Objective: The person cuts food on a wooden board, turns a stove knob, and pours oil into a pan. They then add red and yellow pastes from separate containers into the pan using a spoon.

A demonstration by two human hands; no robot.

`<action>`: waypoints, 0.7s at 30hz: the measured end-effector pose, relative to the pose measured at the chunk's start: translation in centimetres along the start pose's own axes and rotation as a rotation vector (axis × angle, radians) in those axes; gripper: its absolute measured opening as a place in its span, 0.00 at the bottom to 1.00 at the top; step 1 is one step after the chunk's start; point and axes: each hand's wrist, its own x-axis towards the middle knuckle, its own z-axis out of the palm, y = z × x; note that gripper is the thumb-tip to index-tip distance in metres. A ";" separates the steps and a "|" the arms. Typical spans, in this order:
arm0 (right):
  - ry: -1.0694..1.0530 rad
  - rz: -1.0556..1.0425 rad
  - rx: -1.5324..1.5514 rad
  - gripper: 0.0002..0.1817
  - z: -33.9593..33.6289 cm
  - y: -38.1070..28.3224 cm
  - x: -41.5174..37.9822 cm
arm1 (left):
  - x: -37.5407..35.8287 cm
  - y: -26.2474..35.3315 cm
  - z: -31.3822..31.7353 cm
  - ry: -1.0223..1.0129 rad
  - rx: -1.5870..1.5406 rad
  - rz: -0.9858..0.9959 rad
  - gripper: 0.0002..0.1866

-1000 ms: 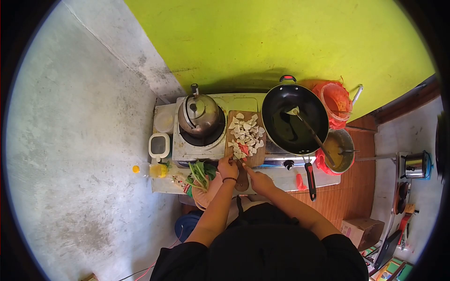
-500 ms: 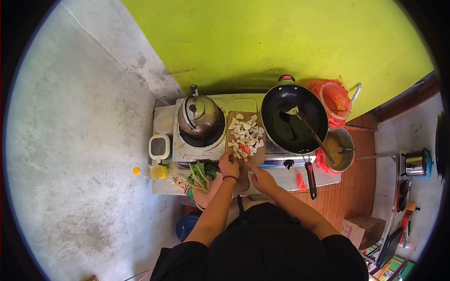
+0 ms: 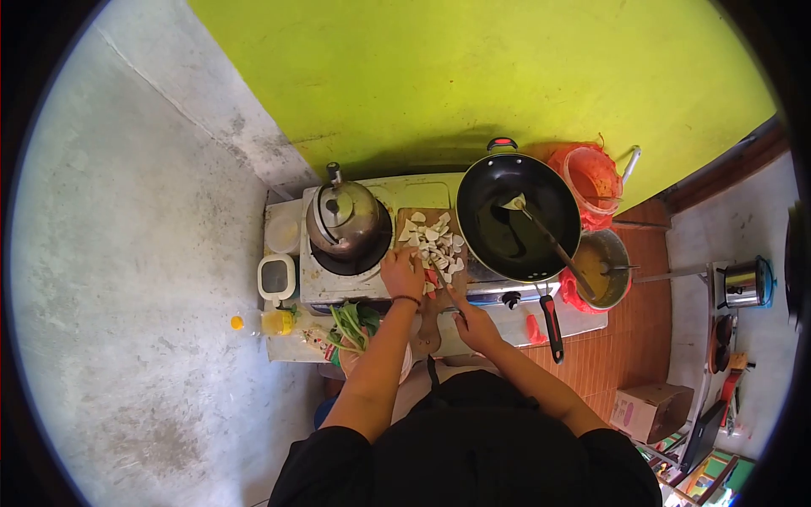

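Over the surface's front edge [image 3: 583, 324], the right hand [image 3: 477, 329] grips a knife [image 3: 443, 283] (light, stiff, best held by its handle, I judge) above the cutting board [image 3: 429, 331]; beyond, the left hand [image 3: 402, 273], its hold unclear, is at pale slices [image 3: 439, 241].

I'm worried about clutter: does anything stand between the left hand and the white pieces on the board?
Nothing visible does: the left hand is at the edge of the white pieces; the knife is to its right.
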 end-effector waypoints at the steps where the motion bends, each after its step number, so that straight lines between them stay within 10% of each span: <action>1: 0.016 -0.009 -0.001 0.37 -0.1 0.2 -0.1 | 0.9 0.3 0.2 -0.021 0.012 0.001 0.10; 21: -0.064 0.001 0.033 0.38 -0.5 1.0 0.2 | 1.7 1.3 1.0 -0.080 -0.152 -0.172 0.09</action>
